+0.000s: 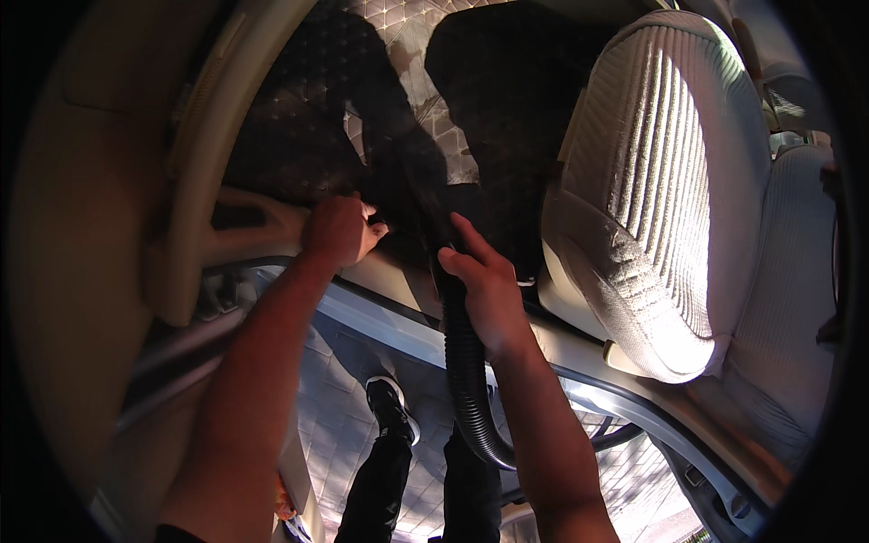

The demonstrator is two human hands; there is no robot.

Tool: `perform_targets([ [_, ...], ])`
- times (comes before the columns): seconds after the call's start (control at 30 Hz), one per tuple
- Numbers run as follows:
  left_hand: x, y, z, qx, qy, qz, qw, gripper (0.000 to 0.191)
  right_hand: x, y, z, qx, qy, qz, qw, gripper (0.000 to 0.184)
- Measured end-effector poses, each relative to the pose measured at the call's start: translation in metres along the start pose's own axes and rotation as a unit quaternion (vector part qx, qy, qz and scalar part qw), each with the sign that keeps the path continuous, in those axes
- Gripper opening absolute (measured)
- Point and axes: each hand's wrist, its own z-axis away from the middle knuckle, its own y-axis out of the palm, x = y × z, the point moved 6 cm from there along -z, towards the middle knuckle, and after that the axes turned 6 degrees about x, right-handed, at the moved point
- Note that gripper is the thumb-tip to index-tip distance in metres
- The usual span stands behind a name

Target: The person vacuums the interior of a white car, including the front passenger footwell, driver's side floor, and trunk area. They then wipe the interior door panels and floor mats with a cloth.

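Note:
My right hand [485,285] is closed around the black handle of a vacuum hose [468,387], its index finger stretched along the tube. Ahead of that hand, the dark tube [424,183] runs down into the car's footwell and blends with the shadow. A quilted floor mat [424,95] with light stitching covers the footwell, partly in sun. My left hand [343,231] is at the mat's near edge by the door sill, fingers curled. Shadow hides whether the mat's edge is between those fingers.
On the right stands a ribbed, light fabric car seat [652,183]. The beige door-frame trim [234,136] curves along the left. Below the door sill [387,326] are grey paving [333,421] and a black shoe [390,407]. The corrugated hose bends away beneath my right forearm.

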Motion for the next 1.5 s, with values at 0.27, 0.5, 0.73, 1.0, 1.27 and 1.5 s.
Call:
perform_targets([
  [0.27,-0.025,0.004,-0.013,-0.028,0.067,-0.041,0.997,0.049,0.083,-0.083,-0.176,-0.152,-0.248,0.119,0.949,0.065],
  [0.5,0.015,0.016,-0.005,-0.018,0.008,0.028,0.999,0.048,0.005,0.008,-0.065,-0.026,-0.067,0.084,0.994,0.071],
  [0.73,-0.026,0.002,-0.010,-0.036,0.090,-0.052,0.994,0.052,0.123,-0.052,-0.195,-0.085,-0.296,0.158,0.938,0.058],
  [1.0,-0.004,0.000,0.000,0.036,-0.032,0.056,0.997,0.047,0.024,0.027,-0.107,0.072,-0.117,0.274,0.952,0.070],
  [1.27,-0.014,-0.004,0.003,0.045,-0.052,0.023,0.997,0.043,0.070,0.019,-0.090,0.133,-0.031,0.143,0.980,0.061],
  [1.5,-0.006,0.017,0.005,0.093,-0.040,-0.061,0.993,0.039,0.038,0.028,-0.066,0.210,0.019,0.348,0.914,0.059],
])
